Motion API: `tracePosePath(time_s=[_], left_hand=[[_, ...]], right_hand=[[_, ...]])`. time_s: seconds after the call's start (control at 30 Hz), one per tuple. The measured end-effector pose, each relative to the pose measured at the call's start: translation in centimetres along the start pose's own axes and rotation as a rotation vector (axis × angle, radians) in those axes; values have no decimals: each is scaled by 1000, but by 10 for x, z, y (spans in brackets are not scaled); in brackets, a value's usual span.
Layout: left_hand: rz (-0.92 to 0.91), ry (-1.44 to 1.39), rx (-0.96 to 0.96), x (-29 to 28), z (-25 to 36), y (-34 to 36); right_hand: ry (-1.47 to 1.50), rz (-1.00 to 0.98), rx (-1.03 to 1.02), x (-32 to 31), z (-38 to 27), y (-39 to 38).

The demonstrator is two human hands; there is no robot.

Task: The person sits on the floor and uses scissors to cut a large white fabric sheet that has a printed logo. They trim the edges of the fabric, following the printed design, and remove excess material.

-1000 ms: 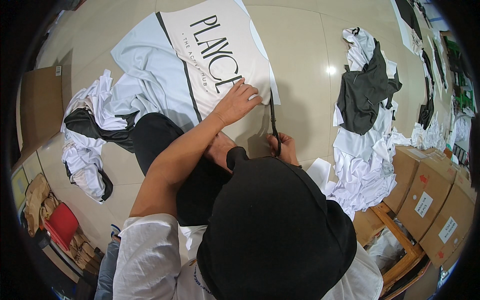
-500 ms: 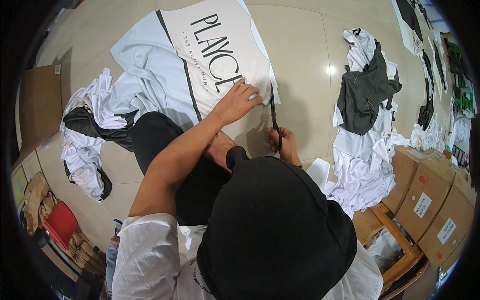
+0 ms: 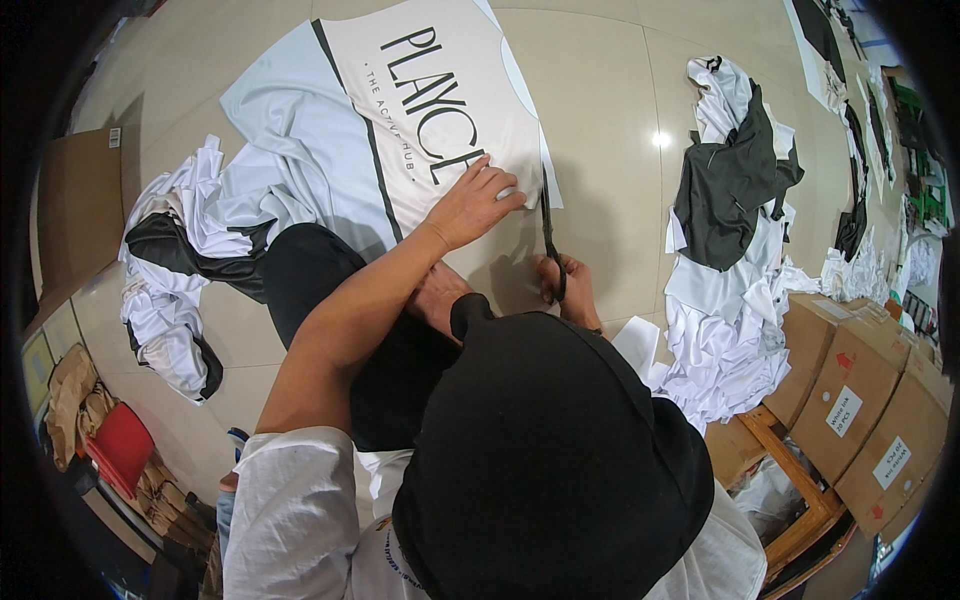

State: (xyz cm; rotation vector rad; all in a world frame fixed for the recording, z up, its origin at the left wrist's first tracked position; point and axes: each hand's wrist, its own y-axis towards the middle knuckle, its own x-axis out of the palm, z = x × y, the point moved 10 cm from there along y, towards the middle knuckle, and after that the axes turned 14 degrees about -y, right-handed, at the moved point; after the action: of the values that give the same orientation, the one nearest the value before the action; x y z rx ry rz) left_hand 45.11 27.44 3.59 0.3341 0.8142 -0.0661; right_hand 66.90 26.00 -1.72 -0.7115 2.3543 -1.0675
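A pale cream fabric panel (image 3: 440, 95) with large black lettering lies on the tiled floor, joined along a black stripe to a light blue-white section (image 3: 290, 110). My left hand (image 3: 475, 207) presses down on its near right part, thumb and forefinger closed at the edge. My right hand (image 3: 572, 290) grips black scissors (image 3: 550, 240) by the handles. Their blades point away from me along the panel's right edge, where a narrow pale strip (image 3: 552, 187) shows beside them. The exact cutting point is too fine to make out.
Crumpled white and black cloth (image 3: 200, 240) lies at the left, beside a brown cardboard board (image 3: 80, 205). To the right is a long heap of white pieces (image 3: 725, 330) with dark cloth (image 3: 730, 190). Cardboard boxes (image 3: 850, 390) stand at the lower right. My dark-trousered leg (image 3: 310, 275) is bent nearby.
My right hand and the scissors' handles have shifted very slightly. My left hand and the fabric stay in place.
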Motion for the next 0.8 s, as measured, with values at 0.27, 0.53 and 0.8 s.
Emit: tracePosePath(time_s=[0.27, 0.53, 0.8], left_hand=[[-15, -1, 6, -2, 2, 0], [-20, -20, -1, 1, -1, -1], [8, -45, 13, 0, -1, -1]], right_hand=[[21, -4, -35, 3, -19, 12], [9, 4, -33, -1, -16, 18], [-7, 5, -43, -3, -18, 13]])
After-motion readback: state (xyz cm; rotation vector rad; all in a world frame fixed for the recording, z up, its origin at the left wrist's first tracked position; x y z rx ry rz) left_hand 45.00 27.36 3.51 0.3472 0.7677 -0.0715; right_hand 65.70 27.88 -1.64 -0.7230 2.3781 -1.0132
